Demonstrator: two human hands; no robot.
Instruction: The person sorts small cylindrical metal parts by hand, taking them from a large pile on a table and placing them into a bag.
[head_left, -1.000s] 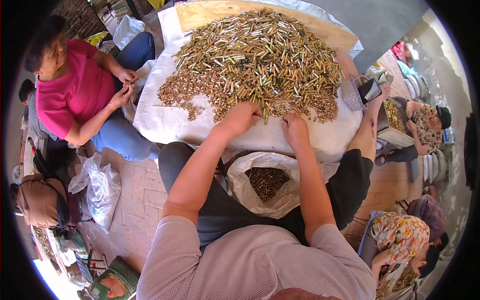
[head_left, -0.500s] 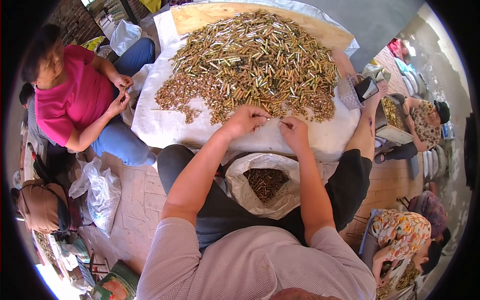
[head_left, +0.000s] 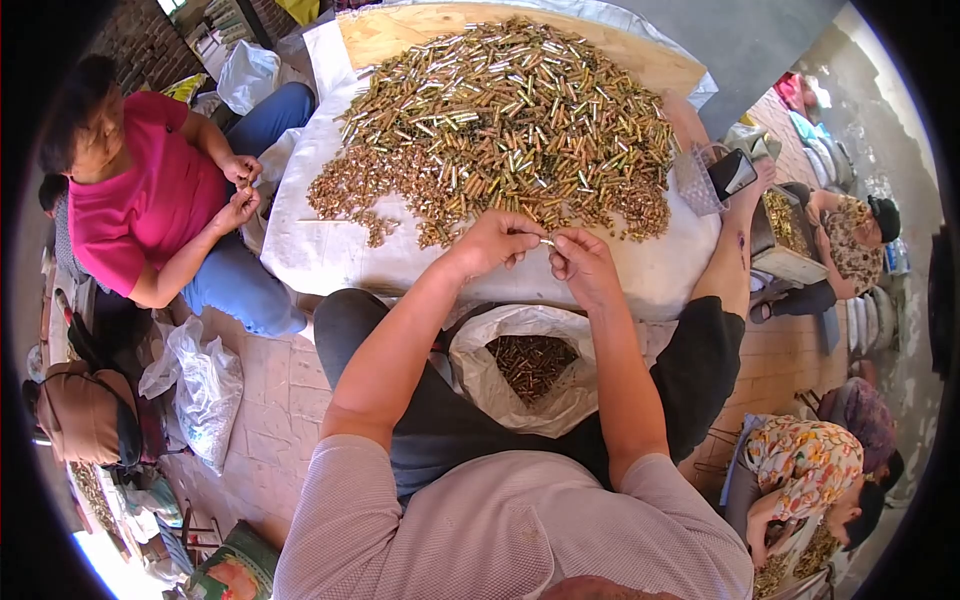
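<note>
My left hand (head_left: 496,243) is closed in a pinch on one end of a small shiny metal bolt-like piece (head_left: 546,241). From the other side, the fingers of my right hand (head_left: 584,264) pinch its other end. Both hands hover over the near edge of a white-covered table (head_left: 640,270). Beyond them lies a big heap of brass-coloured metal sleeves or bolts (head_left: 520,110). Smaller coppery pieces, perhaps nuts (head_left: 365,185), are gathered at its left front. Between my knees stands a white sack (head_left: 480,385) with darker metal pieces (head_left: 532,368) inside.
A wooden board (head_left: 400,32) backs the heap. To the left sits a person in a pink shirt (head_left: 150,190), handling something small. A phone (head_left: 733,174) rests by a perforated basket (head_left: 697,185) at the right. Clear plastic bags (head_left: 207,400) lie on the brick floor; other people work at right.
My right hand has come left and turned, its fingers now meeting the metal piece held by my left. The left hand has hardly moved.
</note>
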